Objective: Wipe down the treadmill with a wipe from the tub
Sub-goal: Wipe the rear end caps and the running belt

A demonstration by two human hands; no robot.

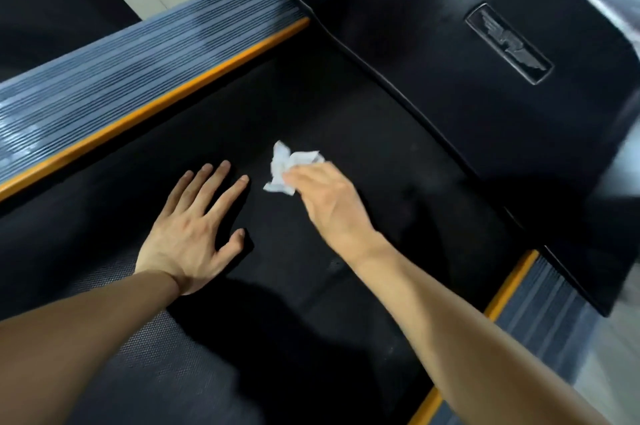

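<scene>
Black belt: the treadmill's belt (346,147) fills the middle of the view, one belt, its long axis running from lower left to upper right.
Motor cover: one glossy black hood (433,26) lies at the belt's far end, with one badge (508,43) set in it.
Side rails: two ribbed grey rails edged in orange, the left rail (138,60) along the upper left, the right rail (540,303) at the lower right.
Left hand: the left hand (188,237) lies flat on the belt, fingers straight and spread, holding nothing.
Right hand: the right hand (332,199) pinches the wipe, fingers curled round it.
Wipe: one crumpled white wipe (287,168) sits at the right hand's fingertips, low over the belt, just beyond the left hand's fingertips; contact with the belt cannot be told.
Key relation: the unwiped belt stretches ahead of the wipe toward the hood; the right hand is the nearer one, so the stroke likely follows the belt's length.
Tub: not in view.
</scene>
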